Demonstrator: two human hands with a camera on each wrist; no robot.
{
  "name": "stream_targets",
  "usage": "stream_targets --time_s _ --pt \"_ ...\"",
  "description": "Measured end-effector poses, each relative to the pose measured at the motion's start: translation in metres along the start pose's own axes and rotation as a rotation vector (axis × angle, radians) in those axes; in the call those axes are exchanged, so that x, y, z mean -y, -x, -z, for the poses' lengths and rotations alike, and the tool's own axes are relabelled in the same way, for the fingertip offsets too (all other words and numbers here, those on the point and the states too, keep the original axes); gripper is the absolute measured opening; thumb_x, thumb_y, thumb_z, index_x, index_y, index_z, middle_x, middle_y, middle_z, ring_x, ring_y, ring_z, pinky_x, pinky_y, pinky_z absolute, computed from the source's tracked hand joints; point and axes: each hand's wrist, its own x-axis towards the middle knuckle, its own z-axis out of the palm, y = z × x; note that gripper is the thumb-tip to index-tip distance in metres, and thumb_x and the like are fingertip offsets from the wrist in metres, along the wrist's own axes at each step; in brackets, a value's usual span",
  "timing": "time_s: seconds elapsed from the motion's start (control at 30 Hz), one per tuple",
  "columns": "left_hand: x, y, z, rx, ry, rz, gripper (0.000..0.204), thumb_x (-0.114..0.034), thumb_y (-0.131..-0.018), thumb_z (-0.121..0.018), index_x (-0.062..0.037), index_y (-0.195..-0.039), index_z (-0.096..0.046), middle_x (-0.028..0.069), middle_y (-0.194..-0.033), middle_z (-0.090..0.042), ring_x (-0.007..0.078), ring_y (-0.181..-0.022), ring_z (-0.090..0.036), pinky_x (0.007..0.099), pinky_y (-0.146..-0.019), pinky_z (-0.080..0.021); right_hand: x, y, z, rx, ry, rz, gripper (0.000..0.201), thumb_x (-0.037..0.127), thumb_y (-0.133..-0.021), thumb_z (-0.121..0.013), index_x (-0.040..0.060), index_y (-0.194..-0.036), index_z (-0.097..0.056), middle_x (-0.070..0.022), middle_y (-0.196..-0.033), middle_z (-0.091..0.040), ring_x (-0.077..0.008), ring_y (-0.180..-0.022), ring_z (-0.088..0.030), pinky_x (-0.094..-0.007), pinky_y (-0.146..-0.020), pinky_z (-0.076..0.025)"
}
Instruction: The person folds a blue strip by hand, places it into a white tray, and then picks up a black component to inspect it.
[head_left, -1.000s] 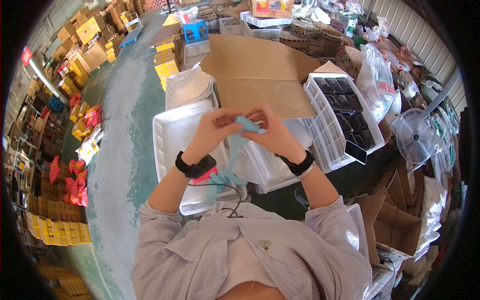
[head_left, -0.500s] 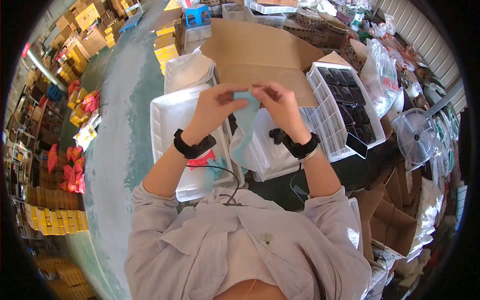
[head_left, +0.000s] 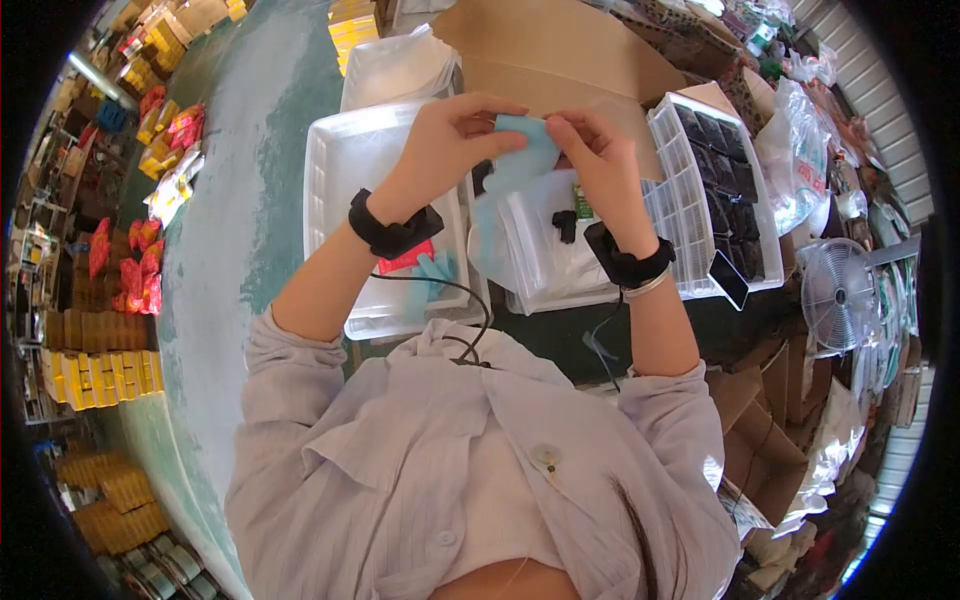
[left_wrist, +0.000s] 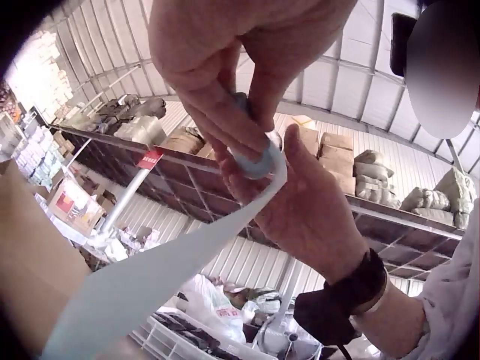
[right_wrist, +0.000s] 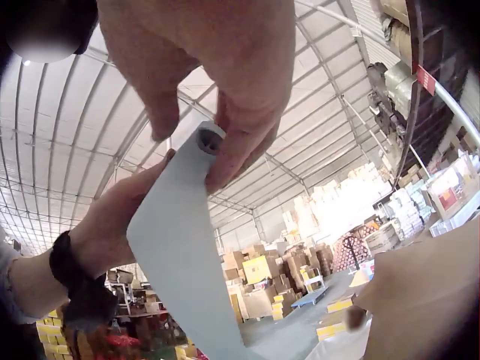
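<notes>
Both hands meet over the trays in the head view, around a light blue strip whose upper end is wound into a small roll. My left hand pinches one end of the roll between thumb and fingers. At the other end, my right hand pinches it with thumb and forefinger. In the right wrist view the roll's end shows a dark centre, and the strip hangs down from it. The left wrist view shows the strip trailing away from the fingers.
Below lies a white tray holding a red packet and blue strips. Beside it stand a tray with clear plastic sheets, an open cardboard box, a crate of black packs, a phone and a fan.
Both hands have risen in the head view, which has also shifted so the trays sit higher. The roll was seen as a narrow cylinder; now the strip's broad face shows between the hands.
</notes>
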Motion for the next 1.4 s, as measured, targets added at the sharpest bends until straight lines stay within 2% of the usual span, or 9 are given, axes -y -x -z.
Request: stream_targets --time_s 0.1,0.2,0.3,0.5,1.03,1.13,1.23,1.33,1.4 --pt "0.006 0.001 0.003 -0.034 -0.023 0.016 0.031 -0.01 -0.081 -0.069 0.0008 -0.11 -0.062 0.0073 -0.097 -0.066 0.0114 -0.082 -0.063 0.0232 -0.071 -0.051 -0.003 0.003 -0.007 0.017 -0.019 0.235 0.022 0.005 -0.081 -0.07 -0.0013 -0.101 -0.063 -0.0063 -0.088 -0.066 -0.0101 -0.081 -0.061 -0.0239 -0.07 -0.051" --pt "0.008 0.003 0.001 -0.042 0.01 -0.028 0.031 -0.009 -0.081 -0.07 0.0005 -0.11 -0.063 0.0068 -0.094 -0.067 0.0107 -0.079 -0.063 0.0227 -0.068 -0.051 -0.001 0.001 -0.001 -0.002 0.098 0.018 0.022 0.007 -0.081 -0.069 -0.0017 -0.101 -0.063 -0.0064 -0.088 -0.066 -0.0098 -0.08 -0.061 -0.0233 -0.069 -0.051" --pt "0.004 0.004 0.003 -0.032 0.081 0.091 0.032 -0.008 -0.079 -0.071 0.0008 -0.109 -0.063 0.0067 -0.093 -0.067 0.0106 -0.079 -0.063 0.0233 -0.069 -0.051 -0.004 0.002 -0.009 -0.02 0.01 0.251 0.023 0.008 -0.081 -0.07 -0.0021 -0.101 -0.063 -0.0059 -0.086 -0.065 -0.0098 -0.078 -0.06 -0.0231 -0.068 -0.051" --pt "0.009 0.007 0.0 -0.066 0.016 0.017 0.031 -0.008 -0.077 -0.073 0.0014 -0.106 -0.063 0.0068 -0.09 -0.066 0.0113 -0.081 -0.062 0.0235 -0.072 -0.051 -0.007 0.001 -0.003 0.051 0.017 -0.013 0.032 0.007 -0.08 -0.07 -0.003 -0.108 -0.059 -0.0081 -0.085 -0.064 -0.0109 -0.079 -0.061 -0.0249 -0.068 -0.052" --pt "0.015 0.011 0.002 -0.046 -0.033 -0.049 0.031 -0.005 -0.079 -0.07 0.0013 -0.108 -0.061 0.0083 -0.102 -0.064 0.0119 -0.088 -0.061 0.0253 -0.077 -0.051 -0.01 0.005 -0.01 0.101 -0.109 0.086 0.027 0.007 -0.084 -0.065 -0.0033 -0.108 -0.058 -0.0088 -0.093 -0.065 -0.0138 -0.084 -0.063 -0.0273 -0.072 -0.055" --pt "0.004 0.013 0.004 -0.063 -0.02 0.17 0.033 -0.006 -0.08 -0.07 0.0018 -0.11 -0.059 0.0082 -0.102 -0.064 0.0121 -0.087 -0.061 0.0248 -0.075 -0.051 -0.012 0.005 -0.017 0.038 -0.06 0.153 0.027 0.008 -0.085 -0.064 -0.0037 -0.108 -0.058 -0.01 -0.092 -0.064 -0.0133 -0.085 -0.063 -0.028 -0.072 -0.055" --pt "0.008 0.013 -0.001 -0.078 -0.226 -0.197 0.033 -0.008 -0.081 -0.069 0.0029 -0.111 -0.058 0.0089 -0.098 -0.064 0.013 -0.083 -0.062 0.0244 -0.072 -0.052 -0.01 0.006 -0.013 0.1 -0.135 -0.001 0.026 0.009 -0.086 -0.064 -0.0047 -0.108 -0.059 -0.0113 -0.092 -0.064 -0.0128 -0.086 -0.062 -0.0283 -0.071 -0.055" --pt "-0.002 0.016 0.002 -0.052 0.04 0.237 0.031 -0.008 -0.082 -0.068 0.0031 -0.109 -0.058 0.0094 -0.093 -0.065 0.0138 -0.077 -0.064 0.025 -0.07 -0.053 -0.02 0.005 -0.018 0.073 -0.125 0.167 0.025 0.009 -0.086 -0.064 -0.0051 -0.106 -0.06 -0.012 -0.094 -0.064 -0.0131 -0.086 -0.062 -0.0285 -0.072 -0.055" --pt "0.006 0.014 0.002 -0.099 -0.062 0.104 0.029 -0.008 -0.083 -0.067 0.0025 -0.108 -0.058 0.0097 -0.091 -0.065 0.0144 -0.075 -0.064 0.0256 -0.069 -0.054 -0.022 0.007 -0.017 0.115 -0.029 0.257 0.023 0.007 -0.085 -0.064 -0.0047 -0.104 -0.061 -0.0119 -0.096 -0.064 -0.0136 -0.086 -0.063 -0.0286 -0.073 -0.055"
